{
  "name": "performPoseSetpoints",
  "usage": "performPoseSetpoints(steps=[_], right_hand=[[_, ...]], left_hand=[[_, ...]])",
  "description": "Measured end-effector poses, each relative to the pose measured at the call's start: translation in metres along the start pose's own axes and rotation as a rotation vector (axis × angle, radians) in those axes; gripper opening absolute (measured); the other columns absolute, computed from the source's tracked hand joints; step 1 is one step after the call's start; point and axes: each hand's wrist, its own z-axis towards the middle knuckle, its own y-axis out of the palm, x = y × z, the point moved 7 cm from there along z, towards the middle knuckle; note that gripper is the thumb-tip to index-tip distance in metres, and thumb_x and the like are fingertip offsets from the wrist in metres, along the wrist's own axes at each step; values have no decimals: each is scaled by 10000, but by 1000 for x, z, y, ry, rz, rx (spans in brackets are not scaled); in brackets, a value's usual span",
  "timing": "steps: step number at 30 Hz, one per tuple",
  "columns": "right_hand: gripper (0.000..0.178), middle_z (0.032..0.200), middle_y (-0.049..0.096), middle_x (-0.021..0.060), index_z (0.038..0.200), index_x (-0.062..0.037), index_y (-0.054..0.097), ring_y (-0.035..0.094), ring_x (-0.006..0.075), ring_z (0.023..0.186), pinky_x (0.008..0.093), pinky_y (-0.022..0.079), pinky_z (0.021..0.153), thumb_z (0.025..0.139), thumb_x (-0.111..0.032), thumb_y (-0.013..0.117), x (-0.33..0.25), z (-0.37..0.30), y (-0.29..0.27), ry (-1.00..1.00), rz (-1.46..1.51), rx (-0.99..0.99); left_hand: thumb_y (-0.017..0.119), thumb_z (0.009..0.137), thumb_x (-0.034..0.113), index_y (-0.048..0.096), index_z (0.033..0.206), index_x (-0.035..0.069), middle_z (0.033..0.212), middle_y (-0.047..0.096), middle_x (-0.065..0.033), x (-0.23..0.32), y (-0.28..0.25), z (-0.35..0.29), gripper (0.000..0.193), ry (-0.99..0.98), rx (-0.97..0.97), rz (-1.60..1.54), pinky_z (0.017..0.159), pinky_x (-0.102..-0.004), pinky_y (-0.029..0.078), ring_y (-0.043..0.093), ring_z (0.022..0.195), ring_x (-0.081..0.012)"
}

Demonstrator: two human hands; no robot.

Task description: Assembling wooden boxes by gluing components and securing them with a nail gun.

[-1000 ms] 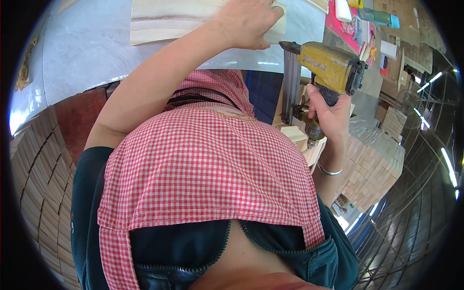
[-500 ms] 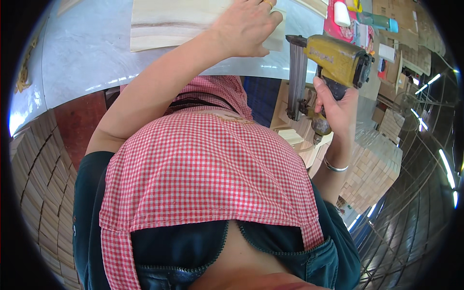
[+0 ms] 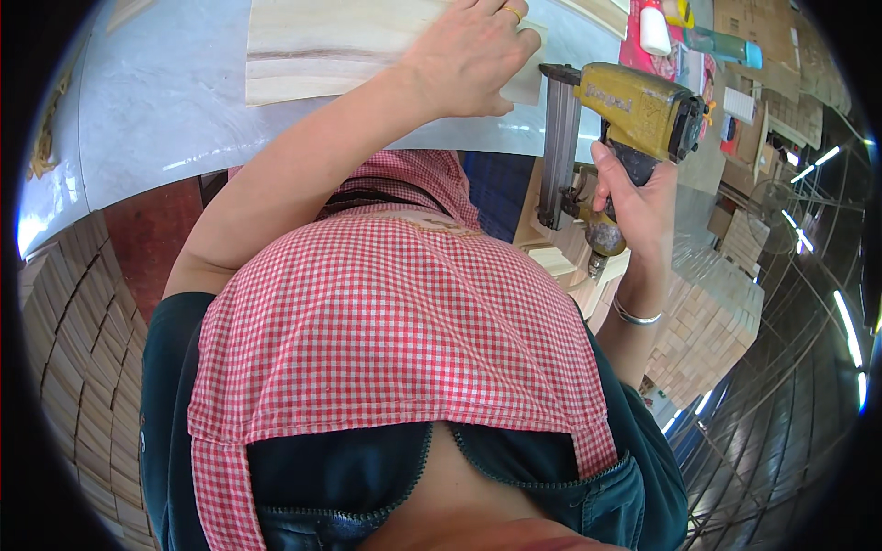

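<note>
Your left hand (image 3: 473,60) spread over the board (image 3: 317,46), bench (image 3: 184,124) strip along the near edge, right hand (image 3: 643,202) around the nail gun (image 3: 634,106)

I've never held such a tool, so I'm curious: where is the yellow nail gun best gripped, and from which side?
Probably by its dark handle, just below the yellow body, coming from the right, as the right hand grips it; the long grey magazine stands along the left side, in the way there.

red-and-white checked apron (image 3: 395,340) with broad straps (image 3: 225,496), dark green short-sleeved top (image 3: 173,395) (toothed zip (image 3: 542,479) edging its open neck), silver bangle (image 3: 637,318) and gold-coloured ring (image 3: 514,13)
</note>
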Motion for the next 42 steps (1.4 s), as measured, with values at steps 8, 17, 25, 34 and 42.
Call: performPoseSetpoints(steps=[8, 17, 25, 34, 42], right_hand=[[147, 564, 571, 12, 869, 23, 682, 492, 91, 434, 218, 407, 421, 901, -113, 729, -9, 9, 0, 8, 30, -104], [195, 558, 569, 12, 873, 32, 685, 490, 95, 427, 227, 417, 419, 893, -153, 742, -31, 42, -1, -25, -82, -83], [212, 556, 570, 11, 878, 33, 687, 492, 97, 425, 227, 420, 424, 892, -170, 743, -41, 55, 3, -51, -99, -105], [224, 568, 578, 12, 869, 30, 681, 496, 98, 432, 222, 409, 429, 892, -185, 742, -39, 57, -1, -57, -156, -148], [231, 557, 557, 7, 847, 17, 675, 500, 96, 445, 225, 397, 433, 892, -199, 741, -33, 27, -6, -43, -169, -101]], left_hand=[[803, 734, 403, 602, 1088, 19, 1152, 550, -208, -4, 2, -1, 559, -69, -60, -25, 1034, -509, 381, 502, 1104, -347], [855, 629, 389, 607, 1041, 87, 1243, 561, -132, -7, 7, -11, 567, -188, 131, 314, 1058, -470, 358, 509, 1138, -305], [860, 604, 423, 618, 1108, 115, 1208, 567, -100, -7, 0, -11, 638, -216, 170, 245, 1052, -426, 366, 514, 1096, -266], [873, 624, 439, 614, 1096, 112, 1304, 559, -113, -5, -7, -16, 630, -253, 102, 196, 1091, -447, 349, 504, 1185, -275], [813, 698, 337, 571, 1242, -37, 1315, 542, -234, -84, -81, -130, 703, -108, 152, 197, 1118, -520, 347, 481, 1257, -389]])
